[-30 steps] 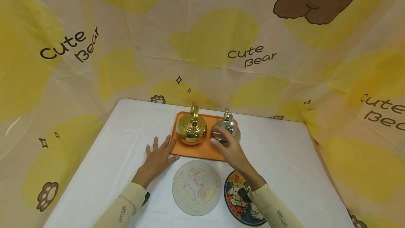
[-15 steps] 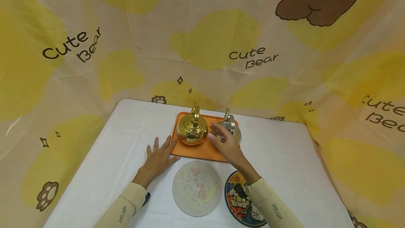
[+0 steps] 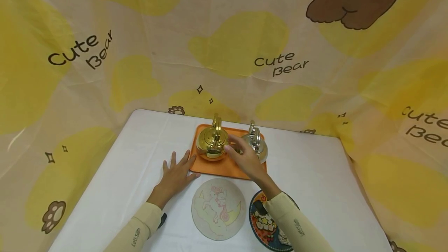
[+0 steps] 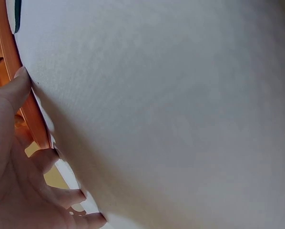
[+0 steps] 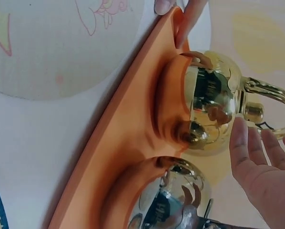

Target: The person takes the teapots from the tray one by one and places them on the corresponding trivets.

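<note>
A shiny gold teapot (image 3: 212, 147) with an upright arched handle stands on the left of an orange tray (image 3: 227, 168). Beside it on the tray's right is a silver teapot (image 3: 259, 149) of the same shape, partly hidden by the right hand. My left hand (image 3: 176, 176) lies with fingers spread at the tray's left front corner, index finger and thumb at its rim. Between the teapots hovers my right hand (image 3: 245, 158), holding nothing. In the right wrist view its fingertips (image 5: 240, 126) reach the gold teapot's (image 5: 214, 105) lid and handle, fingers loosely bent.
Two round mats lie in front of the tray: a pale unicorn mat (image 3: 217, 209) and a dark patterned mat (image 3: 260, 221), partly under the right sleeve. A white cloth covers the table (image 3: 140, 143). Behind it hangs a yellow-patterned curtain (image 3: 217, 49).
My right hand has moved left from over the silver teapot to the gold teapot's right side. The left hand has stayed at the tray's corner, and both teapots stand where they were.
</note>
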Demonstrator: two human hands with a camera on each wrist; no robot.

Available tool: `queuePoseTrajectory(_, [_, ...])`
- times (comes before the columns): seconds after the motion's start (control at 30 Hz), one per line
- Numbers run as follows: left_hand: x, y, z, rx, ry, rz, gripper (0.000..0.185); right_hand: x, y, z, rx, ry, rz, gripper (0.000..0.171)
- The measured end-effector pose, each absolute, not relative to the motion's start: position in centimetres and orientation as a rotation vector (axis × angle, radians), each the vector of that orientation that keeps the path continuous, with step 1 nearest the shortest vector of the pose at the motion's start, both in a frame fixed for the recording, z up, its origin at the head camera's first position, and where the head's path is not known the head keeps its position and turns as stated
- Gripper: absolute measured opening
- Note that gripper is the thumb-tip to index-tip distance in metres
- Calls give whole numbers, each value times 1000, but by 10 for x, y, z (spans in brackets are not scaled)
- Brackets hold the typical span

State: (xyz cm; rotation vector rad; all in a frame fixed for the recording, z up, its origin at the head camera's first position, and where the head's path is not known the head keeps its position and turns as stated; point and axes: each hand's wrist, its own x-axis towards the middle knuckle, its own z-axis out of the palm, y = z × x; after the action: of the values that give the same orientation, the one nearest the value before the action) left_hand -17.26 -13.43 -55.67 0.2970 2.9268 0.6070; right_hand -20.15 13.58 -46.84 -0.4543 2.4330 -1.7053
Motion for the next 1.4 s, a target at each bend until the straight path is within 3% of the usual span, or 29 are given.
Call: queuePoseTrajectory(1.4, [-173,-135,-559,294,2928,609,79,-227,96,-469,-365,2217,-1947,44])
